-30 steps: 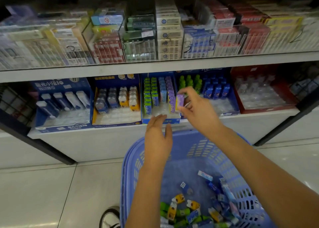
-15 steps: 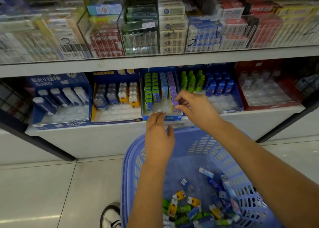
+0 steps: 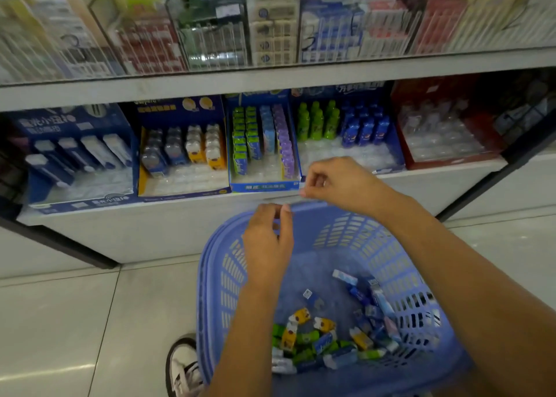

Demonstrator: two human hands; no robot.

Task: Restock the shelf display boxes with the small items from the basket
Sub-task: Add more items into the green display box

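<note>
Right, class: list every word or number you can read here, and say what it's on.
"3" (probably): handwritten on the glass case.
Left blue display box: Chinese characters, blurred.
Middle display box: front-lip print, blurred.
Packs in the basket: too small.

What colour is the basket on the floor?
The basket is periwinkle blue, plain latticed plastic, seen best in the head view.

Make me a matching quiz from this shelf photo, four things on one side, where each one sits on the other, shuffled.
1 purple packs
2 green bottles
3 red display box
4 shoe

A floor, beside the basket
B right end of the lower shelf
C right-hand row of the middle box
D left of the blue bottles

Pairs: 1-C, 2-D, 3-B, 4-A
</note>
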